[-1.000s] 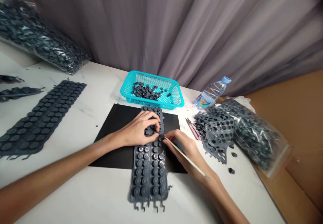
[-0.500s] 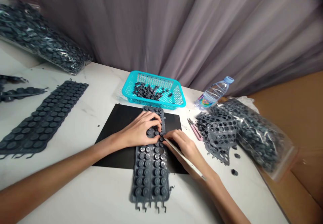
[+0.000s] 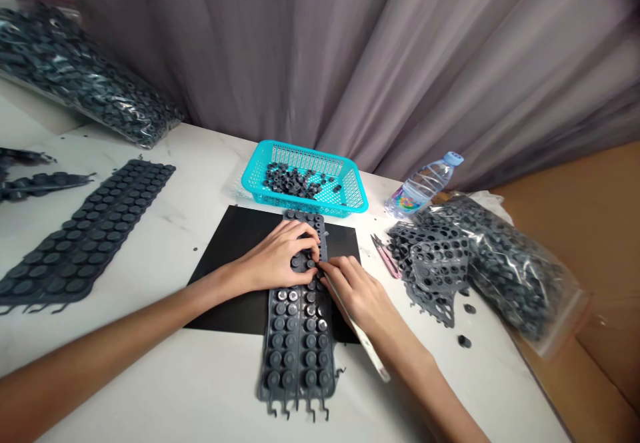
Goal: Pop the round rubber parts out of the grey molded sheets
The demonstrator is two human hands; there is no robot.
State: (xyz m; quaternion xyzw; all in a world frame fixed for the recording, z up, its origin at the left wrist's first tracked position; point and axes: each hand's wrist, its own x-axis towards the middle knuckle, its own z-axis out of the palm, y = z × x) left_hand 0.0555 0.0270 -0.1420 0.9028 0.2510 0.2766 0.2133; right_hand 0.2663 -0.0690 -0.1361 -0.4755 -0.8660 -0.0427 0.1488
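A long grey rubber sheet of moulded round buttons (image 3: 299, 336) lies lengthwise across a black mat (image 3: 235, 243) in front of me. My left hand (image 3: 280, 256) presses down on the sheet's upper part, fingers curled over the buttons. My right hand (image 3: 357, 293) pinches a thin pale stick tool (image 3: 367, 350), its tip at a button on the sheet's right edge. Several holes in the sheet near my fingers stand empty. A turquoise basket (image 3: 350, 204) holding loose grey buttons sits just beyond the mat.
Another full button sheet (image 3: 85, 233) lies to the left, more strips at the far left. Emptied perforated sheets (image 3: 430, 263) and a clear bag of parts (image 3: 510, 270) sit to the right, with pink snips (image 3: 387, 256) and a water bottle (image 3: 425, 183). A second bag (image 3: 85, 83) rests at the back left.
My right hand has shifted left and turned, swinging the stick's free end down towards me. My left hand stays on the sheet.
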